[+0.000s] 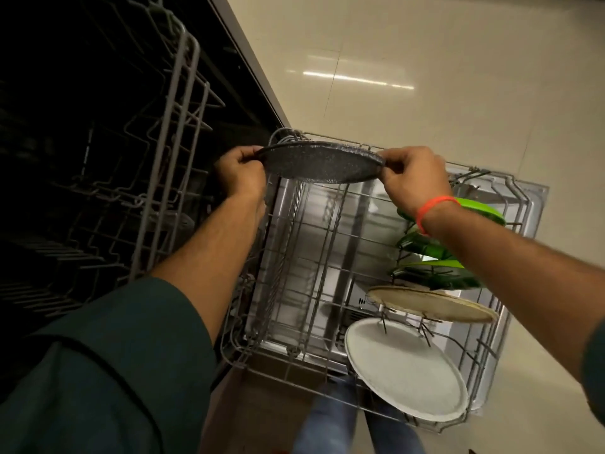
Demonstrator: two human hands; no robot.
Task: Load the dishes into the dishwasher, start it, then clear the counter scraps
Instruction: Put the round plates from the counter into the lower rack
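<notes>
Over far edge of pulled-out lower rack (327, 244), left hand (240, 173) and right hand (412, 178) pinch opposite rims of speckled dark plate (319, 162), held nearly flat. Risk: plate misses tines, tips, knocks green plates (435, 250) along right side.

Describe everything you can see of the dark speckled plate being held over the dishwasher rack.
The dark speckled plate is round, flat and grey-black with pale flecks, perhaps stone-coated metal. It hangs tilted above the far end of the pulled-out lower rack, not yet slotted in. The left hand and right hand pinch its opposite rims.
</notes>
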